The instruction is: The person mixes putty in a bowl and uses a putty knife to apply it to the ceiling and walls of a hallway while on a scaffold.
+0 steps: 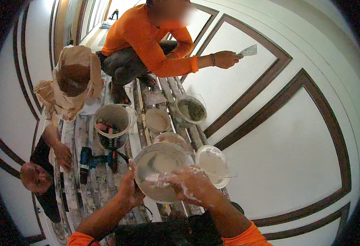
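A wide round tub (164, 156), its inside coated with pale plaster, is tilted towards me. My left hand (130, 187) grips its rim and outer wall on the left. My right hand (192, 186), smeared with white plaster, reaches over the near rim into it; blur hides whether the fingers hold something. Just right of the tub stands a white bucket (212, 163) with a wire handle and pale residue inside. Behind the tub, partly hidden, is another round container (173, 139).
A crouching co-worker in orange holds a putty knife (249, 50). Another person's hand (62, 155) rests at the scaffold planks' (70, 147) left edge. Nearby are a cordless drill (89, 161), tool bucket (121, 113), bowl (157, 120), bucket (190, 109), paper sack (90, 58) and panelled wall (287, 147).
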Action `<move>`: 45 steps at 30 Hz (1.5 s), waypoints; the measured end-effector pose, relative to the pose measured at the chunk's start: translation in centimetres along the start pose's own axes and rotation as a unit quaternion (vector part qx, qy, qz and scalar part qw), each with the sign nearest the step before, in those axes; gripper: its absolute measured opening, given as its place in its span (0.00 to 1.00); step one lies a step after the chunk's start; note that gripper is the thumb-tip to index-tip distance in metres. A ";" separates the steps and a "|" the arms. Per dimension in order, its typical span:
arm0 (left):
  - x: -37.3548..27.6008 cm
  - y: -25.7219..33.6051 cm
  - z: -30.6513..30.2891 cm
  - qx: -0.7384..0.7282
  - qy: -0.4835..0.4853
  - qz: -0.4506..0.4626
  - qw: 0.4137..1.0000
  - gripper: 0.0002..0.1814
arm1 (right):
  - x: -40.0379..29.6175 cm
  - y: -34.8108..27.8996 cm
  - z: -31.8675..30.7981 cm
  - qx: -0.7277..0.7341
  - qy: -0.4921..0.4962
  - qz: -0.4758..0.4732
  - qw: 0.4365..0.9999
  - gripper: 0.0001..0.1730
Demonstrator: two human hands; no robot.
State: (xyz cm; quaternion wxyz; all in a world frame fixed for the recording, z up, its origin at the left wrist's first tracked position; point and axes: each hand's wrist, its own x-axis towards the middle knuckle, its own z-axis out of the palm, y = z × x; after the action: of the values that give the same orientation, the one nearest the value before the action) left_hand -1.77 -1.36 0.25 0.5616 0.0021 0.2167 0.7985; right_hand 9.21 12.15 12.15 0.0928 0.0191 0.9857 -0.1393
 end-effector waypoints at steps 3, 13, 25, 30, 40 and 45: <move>-0.3 0.1 0.3 0.001 0.011 -0.005 1.000 0.40 | 1.0 1.1 1.6 -0.024 0.102 0.041 0.994 0.25; -0.2 -0.7 -0.6 0.008 -0.001 0.009 1.000 0.38 | 3.1 1.4 5.4 -0.033 0.206 0.013 0.978 0.22; -0.4 -0.5 -1.7 -0.027 0.025 -0.010 0.999 0.35 | 2.8 1.3 4.4 0.081 0.016 -0.003 0.997 0.22; -0.1 -1.2 -0.6 -0.039 -0.018 -0.026 0.999 0.34 | 0.8 1.8 2.3 0.220 0.222 -0.015 0.950 0.26; 0.5 -1.1 1.0 -0.021 0.034 -0.050 0.998 0.32 | 1.1 3.4 -0.3 0.082 0.130 -0.017 0.988 0.29; 1.2 -0.4 3.1 -0.005 0.013 -0.048 0.999 0.32 | -0.2 3.6 -2.3 0.233 0.251 -0.102 0.934 0.26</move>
State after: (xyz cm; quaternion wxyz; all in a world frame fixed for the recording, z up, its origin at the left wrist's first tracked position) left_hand -1.08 0.89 2.59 0.5964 -0.0213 0.2200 0.7716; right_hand 9.27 16.20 13.41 -0.1791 -0.0259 0.9135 -0.3645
